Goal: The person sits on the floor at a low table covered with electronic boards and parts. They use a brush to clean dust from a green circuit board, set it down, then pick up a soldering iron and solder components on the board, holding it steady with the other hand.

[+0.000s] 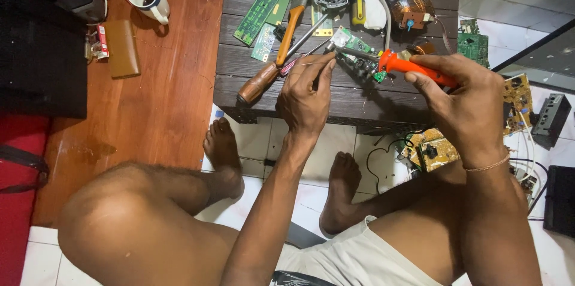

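Soldering iron (413, 67) with its orange handle sits clamped in the right hand (467, 103), fingers wrapped round the grip, its metal tip reaching out past them toward the left hand (305, 97). Beneath both sets of fingertips runs the dark wooden table (359, 109). Just beyond the left fingertips lies a small green circuit board (353, 43). Those left fingers pinch together on a thin solder wire (308, 64), touching the tip's end.

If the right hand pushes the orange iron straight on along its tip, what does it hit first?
Most likely the small green board at its tip; the right hand points the orange soldering iron left toward it, with the left hand's fingertips just beside. Depth is unclear.
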